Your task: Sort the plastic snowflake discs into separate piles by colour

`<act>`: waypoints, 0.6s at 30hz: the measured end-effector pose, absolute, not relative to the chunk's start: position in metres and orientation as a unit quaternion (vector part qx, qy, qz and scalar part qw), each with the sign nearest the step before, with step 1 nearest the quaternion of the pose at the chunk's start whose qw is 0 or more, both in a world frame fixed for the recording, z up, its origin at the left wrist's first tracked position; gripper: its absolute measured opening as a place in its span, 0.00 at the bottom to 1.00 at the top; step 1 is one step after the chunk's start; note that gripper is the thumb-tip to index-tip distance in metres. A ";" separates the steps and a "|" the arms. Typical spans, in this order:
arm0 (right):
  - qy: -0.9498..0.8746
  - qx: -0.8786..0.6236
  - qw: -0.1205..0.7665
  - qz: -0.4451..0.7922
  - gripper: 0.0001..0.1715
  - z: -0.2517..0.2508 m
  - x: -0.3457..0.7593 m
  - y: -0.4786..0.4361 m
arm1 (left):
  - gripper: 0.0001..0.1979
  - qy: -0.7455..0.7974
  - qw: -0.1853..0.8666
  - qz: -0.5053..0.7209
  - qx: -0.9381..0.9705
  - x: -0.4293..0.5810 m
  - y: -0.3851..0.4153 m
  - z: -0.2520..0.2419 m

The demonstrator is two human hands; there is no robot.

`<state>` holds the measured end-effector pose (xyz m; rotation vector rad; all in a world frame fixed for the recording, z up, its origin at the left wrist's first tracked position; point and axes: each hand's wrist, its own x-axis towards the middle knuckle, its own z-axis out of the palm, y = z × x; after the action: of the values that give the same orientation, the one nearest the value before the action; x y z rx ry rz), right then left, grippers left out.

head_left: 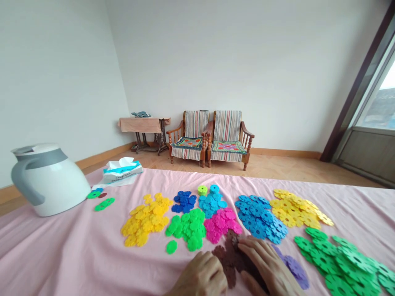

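Brown notched plastic discs [228,255] lie in a loose pile at the near edge of the view, between my hands. On the left of that pile is my left hand [202,276], its fingers curled in; whatever is inside them is hidden. My right hand [267,263] rests over the right part of the brown pile with fingers stretched out, covering some discs. Purple discs [295,269] show just right of it. Pink discs [222,225] sit right behind the brown ones, and light green discs [189,228] are to their left.
Yellow discs [146,220], dark blue discs [184,201], light blue discs [212,201], larger blue discs [259,216], larger yellow discs [298,207] and larger green discs [345,263] form separate piles on the pink cloth [92,255]. At left stand a jug [58,181] and a tissue pack [121,172].
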<state>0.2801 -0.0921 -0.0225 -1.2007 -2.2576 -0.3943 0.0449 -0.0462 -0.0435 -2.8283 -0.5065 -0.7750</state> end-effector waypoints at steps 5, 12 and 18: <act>-0.847 -0.434 0.269 -0.143 0.23 -0.023 0.284 -0.086 | 0.10 -0.148 0.124 -0.295 -0.936 0.052 -0.033 -0.047; -0.851 -0.426 0.275 -0.133 0.22 -0.021 0.286 -0.073 | 0.12 -0.134 0.168 -0.314 -0.925 0.061 -0.020 -0.054; -0.863 -0.411 0.260 -0.138 0.21 -0.024 0.289 -0.057 | 0.14 -0.150 0.169 -0.358 -0.906 0.066 -0.011 -0.058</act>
<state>0.2889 -0.0574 -0.0236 -1.1145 -2.3371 -0.3732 0.0657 -0.0106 -0.0584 -2.5757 -0.4261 -1.0184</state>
